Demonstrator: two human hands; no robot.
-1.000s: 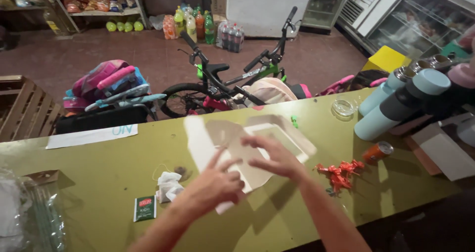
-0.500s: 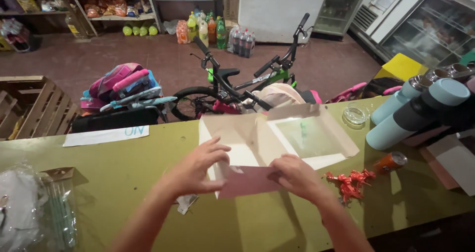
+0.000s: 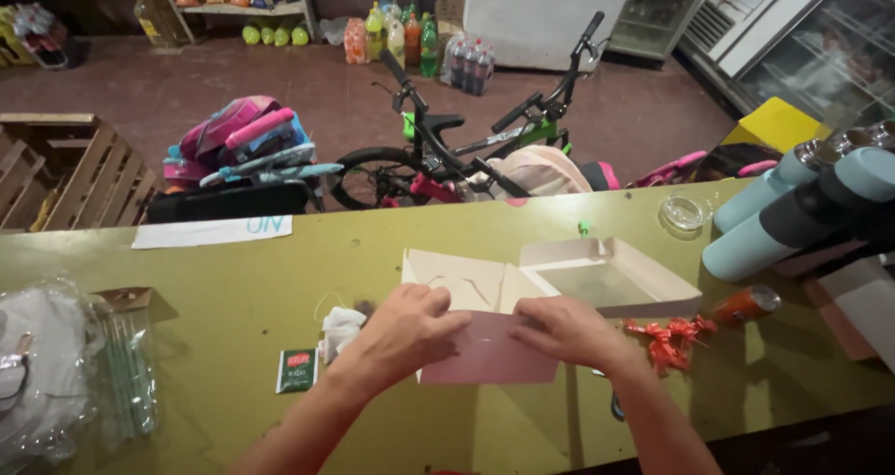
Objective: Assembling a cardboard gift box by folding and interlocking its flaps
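While both hands press down side by side on the green counter (image 3: 280,279), the pink flap (image 3: 489,358) of a flat cardboard box lies directly beneath and between them. The left hand (image 3: 406,330) rests with its fingers curled and close together on the flap's left upper edge; the right hand (image 3: 569,330) lies flat, fingers together, on its right upper edge. The flap's long side runs left to right, across both hands, so each holds one end and neither is clearer nearer. Just beyond the fingertips the rest of the box (image 3: 559,279) stands open, its shallow tray ahead of the right hand. A red ribbon bow (image 3: 667,335) lies just right of the right hand; a crumpled white wrapper (image 3: 340,330) and a small green packet (image 3: 298,371) sit left of the left hand.
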